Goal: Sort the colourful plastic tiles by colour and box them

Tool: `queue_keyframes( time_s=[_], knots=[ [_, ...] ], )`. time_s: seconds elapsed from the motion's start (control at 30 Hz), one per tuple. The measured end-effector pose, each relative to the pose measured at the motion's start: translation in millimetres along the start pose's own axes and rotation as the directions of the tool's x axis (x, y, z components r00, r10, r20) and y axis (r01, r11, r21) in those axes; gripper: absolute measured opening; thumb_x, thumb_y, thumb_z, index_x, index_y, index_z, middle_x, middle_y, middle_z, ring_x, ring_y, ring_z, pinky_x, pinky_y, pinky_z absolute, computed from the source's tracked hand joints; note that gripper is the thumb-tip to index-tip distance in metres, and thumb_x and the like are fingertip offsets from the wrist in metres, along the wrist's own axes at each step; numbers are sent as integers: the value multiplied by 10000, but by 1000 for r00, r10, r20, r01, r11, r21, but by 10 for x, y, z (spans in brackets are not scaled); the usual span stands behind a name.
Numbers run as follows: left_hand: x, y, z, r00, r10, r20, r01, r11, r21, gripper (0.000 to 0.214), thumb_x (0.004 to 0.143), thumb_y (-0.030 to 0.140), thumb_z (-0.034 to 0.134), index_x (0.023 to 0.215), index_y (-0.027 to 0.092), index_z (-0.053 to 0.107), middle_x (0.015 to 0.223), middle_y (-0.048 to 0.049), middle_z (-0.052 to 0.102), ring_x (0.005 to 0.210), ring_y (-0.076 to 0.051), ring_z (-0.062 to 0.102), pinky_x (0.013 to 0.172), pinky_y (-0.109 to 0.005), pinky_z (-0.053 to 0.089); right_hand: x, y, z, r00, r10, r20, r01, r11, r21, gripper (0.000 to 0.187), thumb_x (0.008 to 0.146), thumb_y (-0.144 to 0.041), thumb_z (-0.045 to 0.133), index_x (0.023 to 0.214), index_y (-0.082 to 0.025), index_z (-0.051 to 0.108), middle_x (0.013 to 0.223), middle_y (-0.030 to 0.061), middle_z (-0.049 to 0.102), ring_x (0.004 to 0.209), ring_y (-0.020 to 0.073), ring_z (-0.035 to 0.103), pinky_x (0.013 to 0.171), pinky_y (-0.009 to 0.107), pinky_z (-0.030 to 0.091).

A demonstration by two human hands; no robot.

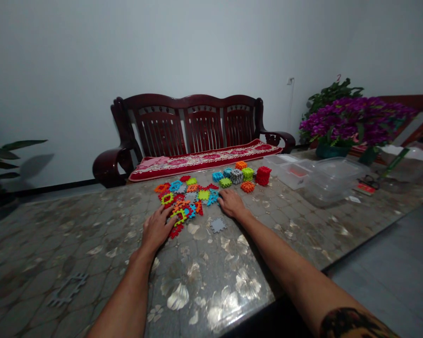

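A loose pile of flat, notched plastic puzzle tiles in red, orange, blue, lime green and grey lies on the table between my hands. My left hand rests at the pile's near left edge, fingers spread over a lime-green open-centred tile. At the right edge, my right hand touches blue tiles with its fingertips; the fingers are stretched out. A single grey tile lies flat, apart from the pile, near my right wrist. Farther left and nearer me is a grey open-centred frame piece.
Behind my right hand stand stacks of tiles sorted by colour, including a red stack and an orange stack. Clear plastic boxes and purple flowers occupy the right side. A wooden bench stands beyond the patterned table.
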State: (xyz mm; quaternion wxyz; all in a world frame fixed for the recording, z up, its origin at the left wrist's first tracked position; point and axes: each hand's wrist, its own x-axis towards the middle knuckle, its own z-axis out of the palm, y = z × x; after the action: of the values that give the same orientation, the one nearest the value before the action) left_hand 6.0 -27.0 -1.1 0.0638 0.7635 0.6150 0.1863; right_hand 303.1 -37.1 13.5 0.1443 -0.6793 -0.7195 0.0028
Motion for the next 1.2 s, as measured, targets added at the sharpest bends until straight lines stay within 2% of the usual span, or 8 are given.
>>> queue_keyframes(
  time_s=[0.27,0.57,0.77,0.93,1.07,1.2],
  knots=[
    [-3,5,-18,1000,-9,19,9,1000,3,485,974,420,440,1395,229,587,1546,-151,468,1419,-314,442,1155,-544,344,3,2,4,1000,0,-10,0,1000,4,350,1016,-330,407,1240,-173,624,1304,135,641,1205,235,537,1040,361,348],
    [9,-45,25,1000,18,-7,-19,1000,-24,442,959,383,461,1334,225,633,1501,-136,524,1372,-310,493,1157,-536,344,2,-1,14,1000,3,-20,-3,1000,-5,325,1013,-312,416,1208,-178,638,1278,126,653,1187,225,546,1022,340,360],
    [17,-46,18,999,22,-24,-24,997,-76,414,961,320,446,1304,228,656,1489,-122,544,1368,-292,502,1151,-524,362,-3,19,-4,999,-39,-12,39,999,9,316,1021,-283,406,1179,-173,655,1246,123,672,1165,221,560,1016,339,363],
    [35,-71,17,998,36,-46,-42,991,-129,381,953,267,445,1243,241,691,1441,-90,595,1346,-258,527,1152,-470,386,-29,17,-41,998,-69,-3,69,997,26,321,1027,-306,412,1195,-200,665,1207,102,694,1135,218,580,996,333,380],
    [45,-84,16,998,37,-49,-44,987,-153,368,956,263,443,1225,240,693,1426,-85,606,1347,-246,523,1155,-455,380,-31,27,-31,997,-69,-21,70,997,43,371,1027,-342,420,1305,-191,614,1278,114,665,1177,225,571,1018,346,380],
    [33,-54,-1,999,29,-32,-34,985,-169,373,972,303,426,1239,239,679,1425,-91,602,1350,-249,516,1150,-461,372,-25,58,8,986,-168,-20,169,981,93,514,996,-427,488,1458,-203,493,1467,106,552,1322,244,496,1097,391,346]
  ],
)
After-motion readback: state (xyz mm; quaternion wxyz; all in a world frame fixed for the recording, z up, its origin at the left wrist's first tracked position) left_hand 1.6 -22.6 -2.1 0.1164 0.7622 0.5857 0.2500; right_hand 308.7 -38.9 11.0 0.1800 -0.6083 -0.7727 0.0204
